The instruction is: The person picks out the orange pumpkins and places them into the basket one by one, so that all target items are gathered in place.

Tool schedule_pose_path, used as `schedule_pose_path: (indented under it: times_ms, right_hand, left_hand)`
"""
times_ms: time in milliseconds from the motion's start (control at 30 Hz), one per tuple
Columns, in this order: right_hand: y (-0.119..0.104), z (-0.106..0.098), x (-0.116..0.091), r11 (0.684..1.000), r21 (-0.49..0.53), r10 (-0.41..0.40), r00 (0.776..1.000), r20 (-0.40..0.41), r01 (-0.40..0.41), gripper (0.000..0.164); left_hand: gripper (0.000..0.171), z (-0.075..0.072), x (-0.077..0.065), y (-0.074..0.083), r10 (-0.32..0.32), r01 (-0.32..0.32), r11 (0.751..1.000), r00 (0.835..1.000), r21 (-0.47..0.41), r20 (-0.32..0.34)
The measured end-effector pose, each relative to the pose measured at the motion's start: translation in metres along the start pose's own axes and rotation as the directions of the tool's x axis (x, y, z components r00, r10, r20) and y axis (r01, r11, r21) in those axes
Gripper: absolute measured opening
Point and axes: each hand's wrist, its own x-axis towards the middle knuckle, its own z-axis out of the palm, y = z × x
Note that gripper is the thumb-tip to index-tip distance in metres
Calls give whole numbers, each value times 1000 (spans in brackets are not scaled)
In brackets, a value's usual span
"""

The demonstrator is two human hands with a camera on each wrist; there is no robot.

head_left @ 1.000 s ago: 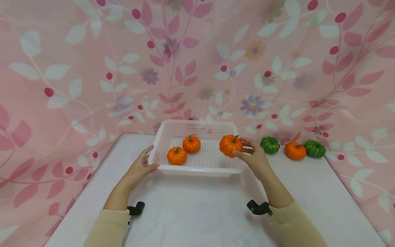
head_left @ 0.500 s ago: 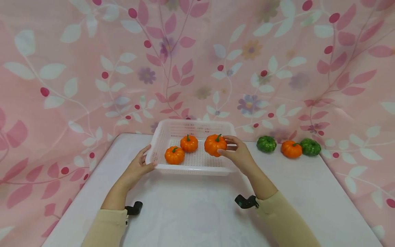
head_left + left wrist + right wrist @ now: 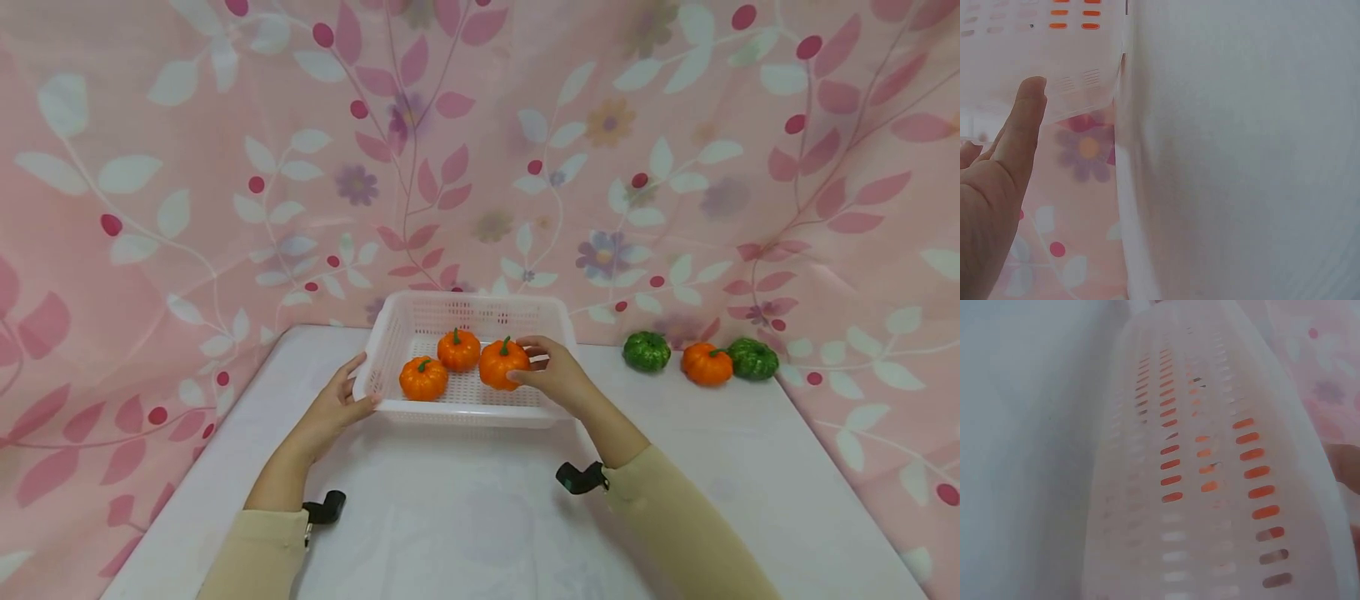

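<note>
A white plastic basket (image 3: 465, 410) with slotted walls stands on the table. My left hand (image 3: 330, 417) holds its near left corner, thumb along the front and fingers at the left side. My right hand (image 3: 558, 379) reaches over the basket's right part and grips a small orange pumpkin (image 3: 501, 365) with a green stem, low inside the basket; whether it touches the floor I cannot tell. Two more orange pumpkins, a front one (image 3: 423, 380) and a back one (image 3: 458, 351), lie in the left half. Orange shows through the slotted wall (image 3: 1222, 519) in the right wrist view.
To the right on the white-covered table (image 3: 465, 517) sit a green pumpkin (image 3: 647, 352), an orange pumpkin (image 3: 707, 364) and another green pumpkin (image 3: 753, 358), the last two side by side. A pink floral curtain (image 3: 480, 167) hangs behind the table.
My right hand has carried the orange pumpkin leftward, then lowered it into the basket near the two others. My left hand has stayed at the basket's corner.
</note>
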Motion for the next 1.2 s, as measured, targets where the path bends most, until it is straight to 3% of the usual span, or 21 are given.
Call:
schedule_pose_path:
  times_ms: [300, 600, 1200]
  right_hand:
    - [0, 9, 20, 994, -102, 38, 997, 69, -31, 56]
    - [4, 11, 32, 985, -142, 116, 985, 127, -97, 56]
    - [12, 12, 50, 981, -132, 170, 961, 217, -144, 53]
  left_hand:
    - [91, -1, 0, 0, 9, -9, 1000, 1000, 3, 8]
    - [90, -1, 1, -2, 19, -18, 1000, 1000, -23, 16]
    - [89, 0, 0, -3, 16, -16, 1000, 1000, -21, 13]
